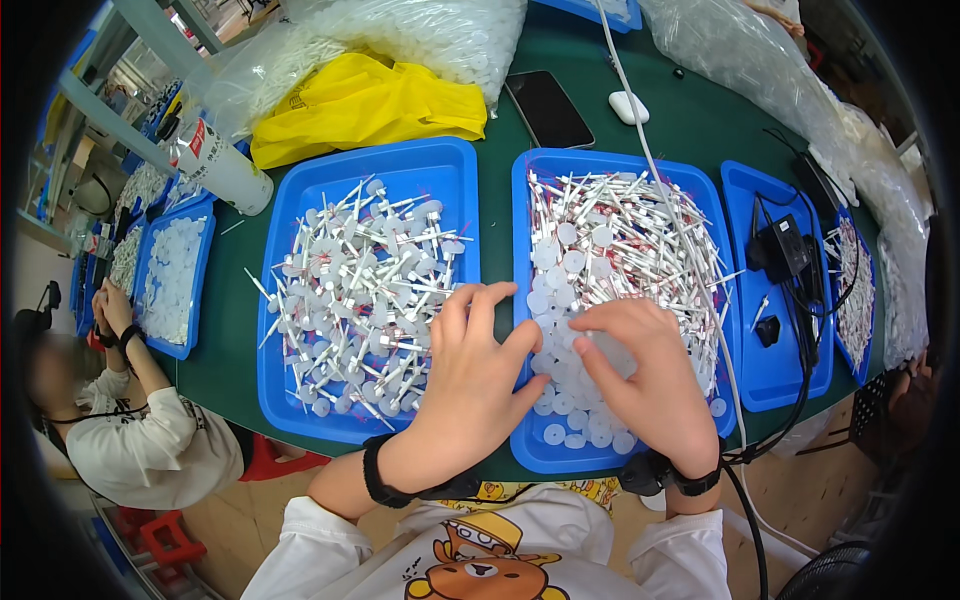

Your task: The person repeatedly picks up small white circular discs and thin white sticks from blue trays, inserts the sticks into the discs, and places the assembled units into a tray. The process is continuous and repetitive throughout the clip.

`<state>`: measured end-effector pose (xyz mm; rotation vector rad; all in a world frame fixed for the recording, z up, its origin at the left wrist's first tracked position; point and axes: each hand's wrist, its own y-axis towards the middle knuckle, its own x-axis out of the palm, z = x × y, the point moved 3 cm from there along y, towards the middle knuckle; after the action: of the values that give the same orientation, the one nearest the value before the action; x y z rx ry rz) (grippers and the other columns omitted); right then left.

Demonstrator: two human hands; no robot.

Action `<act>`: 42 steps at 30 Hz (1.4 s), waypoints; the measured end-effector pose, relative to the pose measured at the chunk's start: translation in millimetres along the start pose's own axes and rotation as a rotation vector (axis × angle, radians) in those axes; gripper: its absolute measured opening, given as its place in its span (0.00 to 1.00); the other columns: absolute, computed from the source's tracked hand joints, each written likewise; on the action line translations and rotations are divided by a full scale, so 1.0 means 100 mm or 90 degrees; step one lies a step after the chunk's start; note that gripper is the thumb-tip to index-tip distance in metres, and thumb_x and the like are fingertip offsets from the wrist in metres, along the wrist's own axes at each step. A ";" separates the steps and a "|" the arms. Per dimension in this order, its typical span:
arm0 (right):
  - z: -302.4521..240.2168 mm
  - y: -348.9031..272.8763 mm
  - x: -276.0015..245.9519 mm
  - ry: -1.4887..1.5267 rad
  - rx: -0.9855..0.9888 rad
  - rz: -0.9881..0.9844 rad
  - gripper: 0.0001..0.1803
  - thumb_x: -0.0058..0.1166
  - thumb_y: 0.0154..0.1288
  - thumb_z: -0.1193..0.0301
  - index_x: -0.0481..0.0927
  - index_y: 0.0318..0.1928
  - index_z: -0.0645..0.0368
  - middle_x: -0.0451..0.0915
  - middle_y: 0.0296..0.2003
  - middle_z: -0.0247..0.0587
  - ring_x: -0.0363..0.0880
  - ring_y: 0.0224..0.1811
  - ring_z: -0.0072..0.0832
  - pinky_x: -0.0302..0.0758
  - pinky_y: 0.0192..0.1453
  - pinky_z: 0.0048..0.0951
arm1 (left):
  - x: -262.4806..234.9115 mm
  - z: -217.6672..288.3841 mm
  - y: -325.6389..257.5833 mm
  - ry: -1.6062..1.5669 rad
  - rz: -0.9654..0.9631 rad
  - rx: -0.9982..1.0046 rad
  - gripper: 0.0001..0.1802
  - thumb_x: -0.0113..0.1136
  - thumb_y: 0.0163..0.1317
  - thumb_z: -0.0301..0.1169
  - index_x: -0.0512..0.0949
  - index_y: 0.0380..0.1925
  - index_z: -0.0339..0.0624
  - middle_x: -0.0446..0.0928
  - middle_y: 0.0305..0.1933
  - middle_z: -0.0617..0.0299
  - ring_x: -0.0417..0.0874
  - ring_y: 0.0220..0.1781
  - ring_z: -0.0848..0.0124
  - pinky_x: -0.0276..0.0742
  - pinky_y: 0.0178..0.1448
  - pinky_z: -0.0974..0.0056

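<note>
- The left hand (pixel 470 375) lies flat with fingers spread across the inner rims of two blue trays, holding nothing.
- The right hand (pixel 640 375) rests palm down, fingers loosely spread, on the white plastic discs (pixel 560 395) heaped at the near end of the right tray (pixel 530 450); whether it pinches one cannot be told.
- The discs look light, stiff and smooth, likely slippery; a fingertip pinch at the edge should suit them.
- The left tray (pixel 275 380) holds white stemmed caps (pixel 360 300).

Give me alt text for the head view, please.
Both hands rest on a blue tray of white discs and thin sticks: left hand on its left rim, right hand over the discs. A second blue tray of assembled white pieces lies to the left, on a green table.
</note>
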<state>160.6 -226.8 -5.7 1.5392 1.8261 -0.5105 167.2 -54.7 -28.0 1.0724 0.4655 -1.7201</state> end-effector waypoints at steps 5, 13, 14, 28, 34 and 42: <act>0.00 0.03 -0.08 0.052 0.034 0.133 0.04 0.60 0.61 0.75 0.82 0.36 0.60 0.83 0.33 0.41 0.80 0.38 0.40 0.70 0.47 0.35 | -0.01 0.00 0.00 -0.021 0.018 0.015 0.15 0.71 0.48 0.30 0.76 0.36 0.47 0.68 0.59 0.56 0.64 0.64 0.49 0.61 0.66 0.47; 0.02 0.01 -0.08 0.155 0.142 0.143 0.04 0.58 0.64 0.77 0.81 0.39 0.62 0.86 0.36 0.44 0.82 0.40 0.37 0.72 0.43 0.34 | -0.05 0.01 0.02 -0.237 0.038 -0.023 0.16 0.65 0.55 0.24 0.75 0.44 0.42 0.76 0.51 0.58 0.75 0.56 0.60 0.67 0.62 0.57; 0.01 0.01 -0.09 0.148 0.151 0.143 0.05 0.58 0.64 0.77 0.81 0.40 0.62 0.86 0.37 0.45 0.83 0.40 0.37 0.73 0.42 0.34 | -0.04 0.00 0.01 -0.302 0.024 -0.061 0.16 0.63 0.57 0.23 0.74 0.46 0.41 0.77 0.50 0.58 0.77 0.55 0.63 0.68 0.62 0.59; -0.11 0.00 -0.20 0.340 -0.038 0.180 0.12 0.61 0.57 0.84 0.85 0.42 0.62 0.83 0.32 0.39 0.79 0.36 0.24 0.73 0.42 0.24 | -0.08 -0.08 0.03 -0.828 0.045 -0.139 0.14 0.39 0.75 0.30 0.68 0.55 0.36 0.81 0.44 0.54 0.79 0.49 0.70 0.69 0.61 0.63; -0.12 0.01 -0.20 0.301 -0.017 0.153 0.11 0.61 0.56 0.83 0.85 0.41 0.61 0.83 0.32 0.37 0.78 0.35 0.24 0.72 0.41 0.24 | -0.10 -0.08 0.02 -0.840 0.036 -0.110 0.15 0.39 0.75 0.30 0.69 0.54 0.36 0.82 0.42 0.54 0.80 0.49 0.70 0.70 0.61 0.62; -0.18 0.04 -0.22 0.176 -0.123 0.158 0.12 0.62 0.52 0.84 0.85 0.38 0.59 0.83 0.31 0.38 0.77 0.33 0.30 0.70 0.39 0.27 | -0.10 -0.07 0.01 -0.823 0.055 -0.105 0.13 0.43 0.74 0.27 0.69 0.54 0.36 0.81 0.43 0.55 0.79 0.49 0.71 0.70 0.60 0.64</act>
<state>161.4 -229.4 22.8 1.7339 1.7880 -0.0046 172.1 -44.2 -22.9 -0.2501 -0.2676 -1.8670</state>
